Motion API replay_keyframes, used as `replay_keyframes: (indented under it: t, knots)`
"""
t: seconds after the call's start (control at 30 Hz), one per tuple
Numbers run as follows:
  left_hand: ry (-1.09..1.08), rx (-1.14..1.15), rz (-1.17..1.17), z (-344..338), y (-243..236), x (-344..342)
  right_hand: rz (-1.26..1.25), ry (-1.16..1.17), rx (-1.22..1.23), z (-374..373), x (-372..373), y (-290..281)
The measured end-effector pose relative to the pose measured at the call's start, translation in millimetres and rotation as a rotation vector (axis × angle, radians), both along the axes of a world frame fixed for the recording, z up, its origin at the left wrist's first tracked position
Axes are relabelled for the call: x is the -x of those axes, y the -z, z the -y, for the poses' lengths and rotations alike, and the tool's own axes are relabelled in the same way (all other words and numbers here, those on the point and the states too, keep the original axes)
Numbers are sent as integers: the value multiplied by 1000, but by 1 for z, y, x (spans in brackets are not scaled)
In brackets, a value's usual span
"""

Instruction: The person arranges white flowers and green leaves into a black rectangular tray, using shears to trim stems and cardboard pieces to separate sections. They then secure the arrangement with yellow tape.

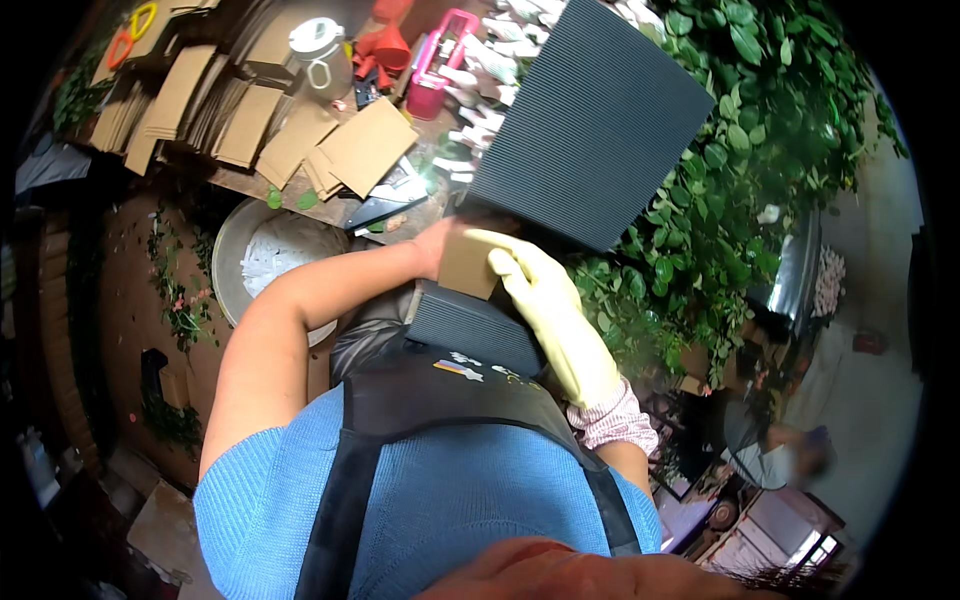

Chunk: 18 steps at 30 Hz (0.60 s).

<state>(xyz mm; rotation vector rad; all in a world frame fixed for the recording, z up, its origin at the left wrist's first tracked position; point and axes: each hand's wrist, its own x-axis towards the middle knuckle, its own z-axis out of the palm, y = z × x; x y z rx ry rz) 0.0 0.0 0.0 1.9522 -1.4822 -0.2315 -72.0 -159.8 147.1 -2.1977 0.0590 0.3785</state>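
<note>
A small brown cardboard piece stands upright in front of my body. My bare left hand grips it at its left edge, with most of the fingers hidden behind it. My right hand, in a pale yellow rubber glove, is closed on its upper right side, the index finger lying along the top. Below the cardboard is a dark ridged block, close to my apron. A large dark ridged board slopes up just beyond my hands.
Leafy green stems are heaped on the right. Flat cardboard pieces lie stacked on the bench at far left, near a lidded clear jug, a pink basket and white-wrapped bundles. A round tub stands left of my forearm.
</note>
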Motion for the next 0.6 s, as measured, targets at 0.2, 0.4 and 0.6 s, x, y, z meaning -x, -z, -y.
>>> replay_keyframes:
  t: [0.2, 0.4, 0.6]
  knots:
    - [-22, -250, 135, -10, 0, -1, -670, 76, -349, 38, 1, 63]
    - [-74, -277, -13, -11, 20, 3, -723, -331, -570, 49, -26, 71]
    - [-53, -206, 49, -11, 27, 2, -715, 104, -298, 32, -17, 73]
